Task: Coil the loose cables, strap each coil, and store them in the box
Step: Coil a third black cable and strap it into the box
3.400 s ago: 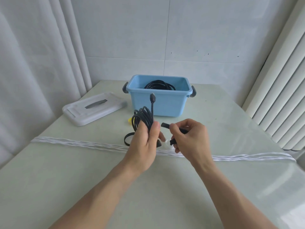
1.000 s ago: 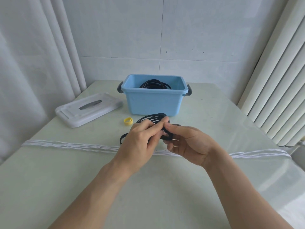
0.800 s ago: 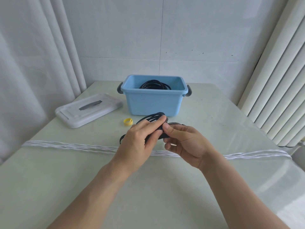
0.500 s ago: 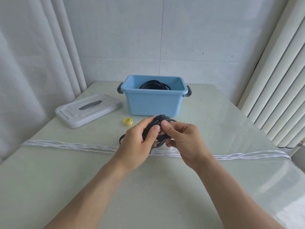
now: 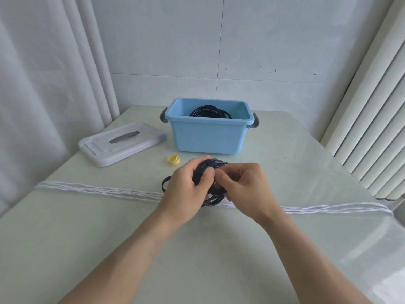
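A black coiled cable (image 5: 211, 172) is held between both hands above the table's middle. My left hand (image 5: 186, 189) grips its left side with thumb on top. My right hand (image 5: 243, 187) pinches the coil from the right, fingers curled round it. A black strap (image 5: 164, 184) sticks out left of my left hand. The blue box (image 5: 208, 137) stands behind, with another black cable coil (image 5: 209, 112) inside. A yellow strap roll (image 5: 173, 160) lies in front of the box's left corner.
The box's white lid (image 5: 122, 142) lies at the back left. A long white cable (image 5: 98, 190) stretches across the table from left to right, passing under my hands. Curtains hang at the left and a radiator (image 5: 372, 128) stands at the right.
The coil has been turned and drawn a little nearer to me. My fingers have shifted round it, and the cable's plug ends, up 3.4 s ago, no longer show.
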